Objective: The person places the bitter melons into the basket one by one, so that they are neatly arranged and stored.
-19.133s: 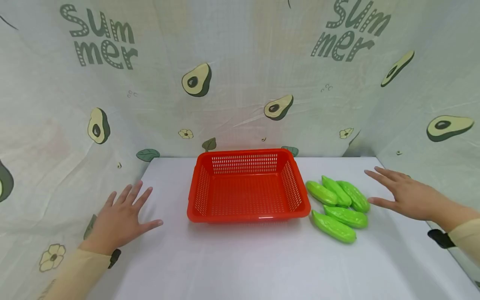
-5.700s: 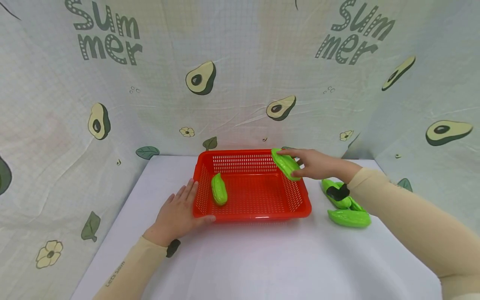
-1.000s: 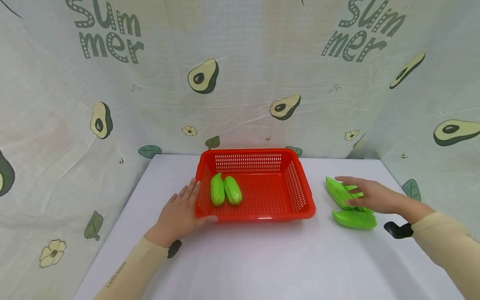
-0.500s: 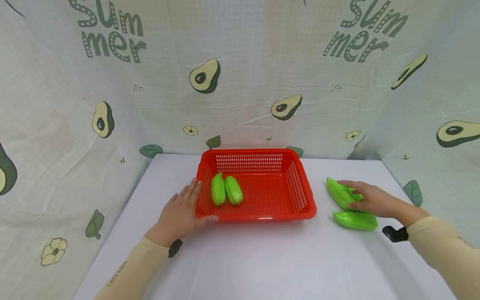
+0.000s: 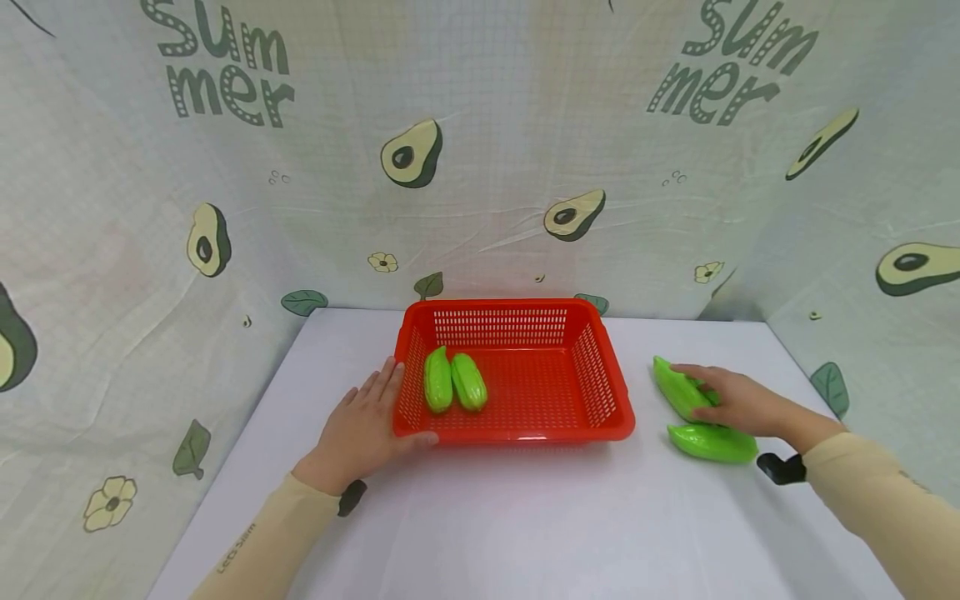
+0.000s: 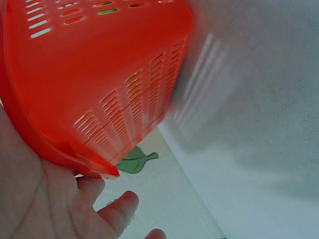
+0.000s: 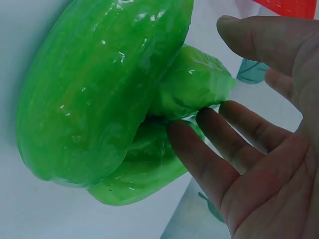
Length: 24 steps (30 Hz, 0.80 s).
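My left hand (image 5: 356, 437) rests on the left front corner of a red plastic basket (image 5: 517, 435), fingers straight along the side rim and thumb at the front rim. Two glossy green bitter gourds (image 5: 438, 379) lie side by side in the basket's left part. To its right, my right hand (image 5: 738, 402) reaches over a small pile of gourds. In the right wrist view its fingertips touch a gourd (image 7: 192, 84), while the thumb stands apart from it. Another gourd (image 7: 142, 164) lies beneath, partly hidden. The closest gourd (image 5: 712, 442) lies in front of the hand.
A white table (image 5: 495, 525) carries everything. Behind it and at both sides hangs a pale cloth (image 5: 480, 108) printed with avocados and lettering. The basket's perforated wall (image 6: 119, 114) fills much of the left wrist view.
Over the last second my right hand has lowered and shifted slightly left onto the pile. Earlier it carried a gourd over the basket, where a second one now lies. The left hand stays put.
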Each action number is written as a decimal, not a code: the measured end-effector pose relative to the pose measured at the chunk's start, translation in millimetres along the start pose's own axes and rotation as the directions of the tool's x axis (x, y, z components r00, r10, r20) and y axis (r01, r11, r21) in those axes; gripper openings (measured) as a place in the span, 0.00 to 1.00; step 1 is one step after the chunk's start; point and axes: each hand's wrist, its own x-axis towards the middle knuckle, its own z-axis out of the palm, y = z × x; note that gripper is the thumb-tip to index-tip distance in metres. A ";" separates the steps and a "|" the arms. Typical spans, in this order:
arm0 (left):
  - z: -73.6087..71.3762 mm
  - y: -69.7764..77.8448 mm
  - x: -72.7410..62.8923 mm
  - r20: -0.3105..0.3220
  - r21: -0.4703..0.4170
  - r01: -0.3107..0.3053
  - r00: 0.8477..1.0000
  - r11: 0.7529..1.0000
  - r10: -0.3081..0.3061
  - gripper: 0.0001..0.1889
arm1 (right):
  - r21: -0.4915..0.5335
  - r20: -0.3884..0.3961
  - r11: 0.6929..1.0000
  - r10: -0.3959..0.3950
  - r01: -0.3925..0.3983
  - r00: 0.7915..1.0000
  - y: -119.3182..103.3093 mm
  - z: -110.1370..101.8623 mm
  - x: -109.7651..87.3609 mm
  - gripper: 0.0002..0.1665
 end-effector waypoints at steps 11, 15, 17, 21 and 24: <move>-0.6 0.3 0.0 -0.001 0.000 -0.001 1.000 1.000 0.001 0.65 | -0.007 -0.014 1.000 -0.003 0.003 1.000 -1.9 1.2 6.1 0.46; -0.5 0.3 0.1 0.000 -0.001 0.002 1.000 1.000 -0.002 0.65 | -0.016 -0.022 1.000 -0.017 0.016 1.000 -1.9 1.5 9.5 0.46; -0.4 0.1 0.2 0.000 -0.001 0.004 1.000 1.000 -0.004 0.65 | -0.026 -0.026 1.000 -0.017 0.016 1.000 -1.9 2.0 11.4 0.46; 0.1 -0.2 0.6 0.001 0.001 0.005 1.000 1.000 -0.005 0.65 | -0.044 -0.030 0.999 -0.003 0.002 1.000 -1.8 3.3 14.8 0.45; -0.4 0.1 0.6 -0.001 0.001 0.003 1.000 1.000 -0.003 0.65 | -0.049 -0.028 0.999 0.010 -0.012 1.000 -1.4 3.6 16.4 0.45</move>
